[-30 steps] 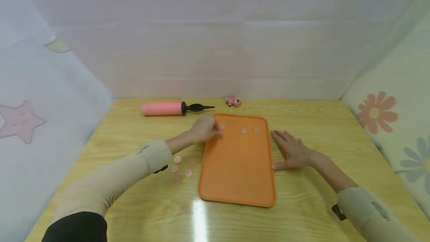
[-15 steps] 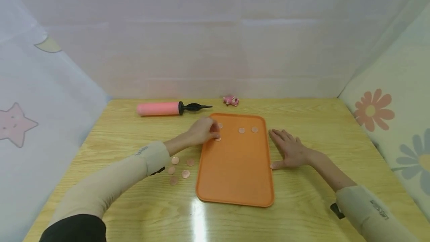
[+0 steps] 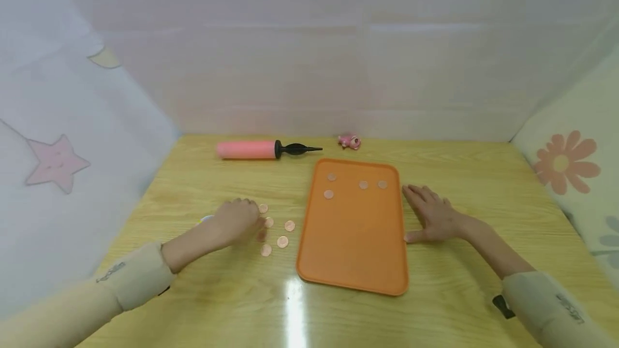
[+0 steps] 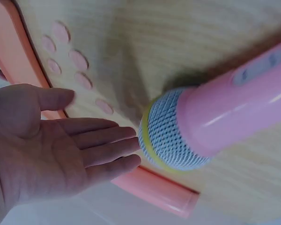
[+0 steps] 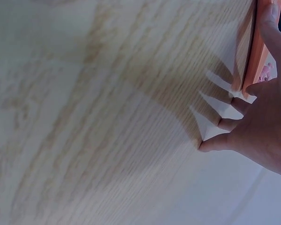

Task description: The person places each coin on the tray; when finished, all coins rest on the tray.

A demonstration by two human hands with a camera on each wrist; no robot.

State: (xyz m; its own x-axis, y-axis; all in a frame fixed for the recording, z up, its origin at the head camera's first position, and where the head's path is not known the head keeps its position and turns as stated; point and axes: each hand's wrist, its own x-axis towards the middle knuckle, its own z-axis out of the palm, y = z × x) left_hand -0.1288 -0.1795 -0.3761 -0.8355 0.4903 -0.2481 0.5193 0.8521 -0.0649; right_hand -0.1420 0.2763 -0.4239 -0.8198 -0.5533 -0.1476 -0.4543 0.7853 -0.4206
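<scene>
Over on the left, the person's left hand (image 3: 238, 220) hangs just above the wooden table (image 3: 203, 187), right beside a little bunch of loose coins (image 3: 282, 241). The left wrist view shows this hand (image 4: 51, 150) with its fingers (image 4: 107, 152) straight and spread, holding nothing. The loose coins (image 4: 77, 60) lie flat on the wood, close to the left edge of the orange tray (image 3: 353, 240). That view also shows a pink toy microphone (image 4: 210, 126) with a round mesh head, lying on the table near the fingertips.

At the back of the table lies a pink pump (image 3: 263, 149) with a black tip pointing to the right. A bit further right, near the wall, sits a small pink toy (image 3: 349, 141).

Next comes the tray, in the middle of the table. Four coins on the tray (image 3: 363, 184) lie at its far end, three in a row and one just below the left one.

On the right, the right hand (image 3: 432, 219) lies flat on the table with its fingers stretched out, holding nothing. Its thumb (image 5: 271, 33) touches the tray's right edge (image 5: 258, 42).
</scene>
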